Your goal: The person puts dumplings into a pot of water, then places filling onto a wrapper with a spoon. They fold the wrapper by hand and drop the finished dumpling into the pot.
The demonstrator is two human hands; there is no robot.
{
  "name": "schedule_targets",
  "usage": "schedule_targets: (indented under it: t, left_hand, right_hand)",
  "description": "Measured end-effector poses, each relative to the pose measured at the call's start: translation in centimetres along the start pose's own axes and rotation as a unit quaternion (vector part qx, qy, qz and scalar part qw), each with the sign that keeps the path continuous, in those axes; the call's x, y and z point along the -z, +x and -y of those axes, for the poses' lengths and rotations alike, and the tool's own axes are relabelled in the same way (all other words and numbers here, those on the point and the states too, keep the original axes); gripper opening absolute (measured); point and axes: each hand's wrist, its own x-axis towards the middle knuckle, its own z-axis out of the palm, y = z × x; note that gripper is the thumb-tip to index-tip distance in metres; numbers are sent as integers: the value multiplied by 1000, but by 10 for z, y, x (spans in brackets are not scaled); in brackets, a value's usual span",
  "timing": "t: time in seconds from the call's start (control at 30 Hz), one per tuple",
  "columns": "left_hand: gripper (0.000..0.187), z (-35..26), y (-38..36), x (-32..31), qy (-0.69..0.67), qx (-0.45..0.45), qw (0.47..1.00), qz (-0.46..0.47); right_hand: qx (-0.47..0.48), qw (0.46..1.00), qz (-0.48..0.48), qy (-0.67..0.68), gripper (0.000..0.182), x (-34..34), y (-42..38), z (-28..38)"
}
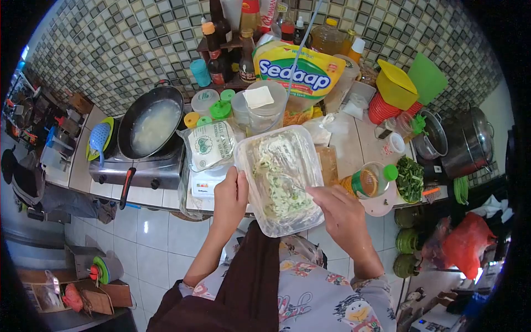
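A clear rectangular plastic container [241,152] is held tilted in front of me at the counter's edge. Inside lies a pale, sticky batter [279,199] flecked with chopped green pieces, with white flour-like powder toward the far end. My left hand [231,193] grips the container's left wall, thumb up along the rim. Over the right side, my right hand [340,216] is closed around the handle of a thin metal utensil [301,190], whose head dips into the batter; whether it is a spoon or a fork cannot be seen.
Left, a frying pan [152,128] with cloudy liquid sits on a gas stove [138,172], its handle [127,188] jutting over the edge. A flour bag [211,146] lies beside the container. Right are a green-capped bottle [373,180] and chopped greens [409,180]. Sauce bottles [217,58] stand behind.
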Motion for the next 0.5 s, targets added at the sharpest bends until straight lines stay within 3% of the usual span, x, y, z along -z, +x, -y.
schedule_targets:
  t: [0.07, 0.13, 0.17, 0.27, 0.37, 0.5]
  left_hand:
    - [21, -6, 1, 1, -2, -5, 1000, 8]
    - [21, -8, -1, 2, -1, -5, 1000, 17]
    - [21, -8, -2, 0, 0, -15, 1000, 22]
    - [21, -5, -3, -1, -11, -20, 999, 25]
    - [21, 1, 3, -3, -33, -9, 999, 9]
    - [22, -5, 7, 2, -22, -2, 999, -24]
  right_hand:
    - [10, 1000, 14, -4, 38, -1, 4, -3]
    - [101, 991, -31, -84, 41, -11, 5, -9]
    - [100, 991, -30, -83, 41, -12, 6, -10]
    - [97, 991, 49, -84, 42, -12, 11, -12]
    - [224, 957, 112, -146, 43, -10, -1, -13]
    - [206, 958, 174, -101, 44, 7, -19, -4]
